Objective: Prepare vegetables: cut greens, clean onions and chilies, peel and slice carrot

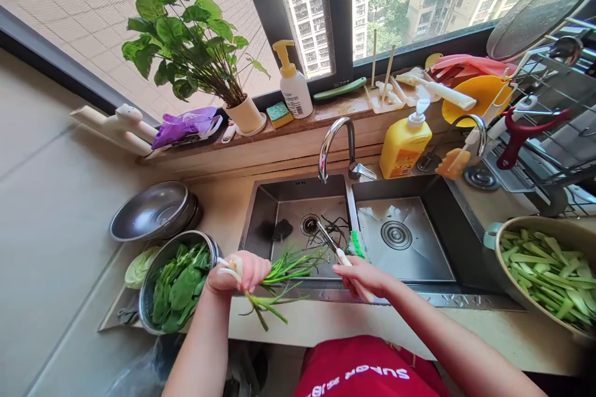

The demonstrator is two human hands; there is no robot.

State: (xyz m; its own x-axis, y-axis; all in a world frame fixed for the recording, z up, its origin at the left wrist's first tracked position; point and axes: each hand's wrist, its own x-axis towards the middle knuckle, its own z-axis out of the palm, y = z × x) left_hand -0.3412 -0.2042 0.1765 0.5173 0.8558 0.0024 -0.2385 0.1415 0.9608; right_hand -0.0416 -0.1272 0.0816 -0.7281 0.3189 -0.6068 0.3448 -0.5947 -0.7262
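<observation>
My left hand (251,270) is closed around a bunch of scallions (291,267). Their pale root ends stick out by the thumb, and the green tops reach right over the front edge of the left sink basin (291,211). A few bent stalks hang below the fist. In my right hand (361,276) is a slim metal-bladed tool with a white handle (343,257), its blade pointing into the left basin. Whether it is a knife or scissors I cannot tell. Cut green bits (335,229) lie around the drain under the blade.
Left of the sink stand a bowl of leafy greens (181,288) and stacked metal bowls (151,211). A pot of sliced green stalks (549,273) stands right. The faucet (338,130) arches over the left basin. A yellow bottle (405,146) and a dish rack (554,118) stand behind.
</observation>
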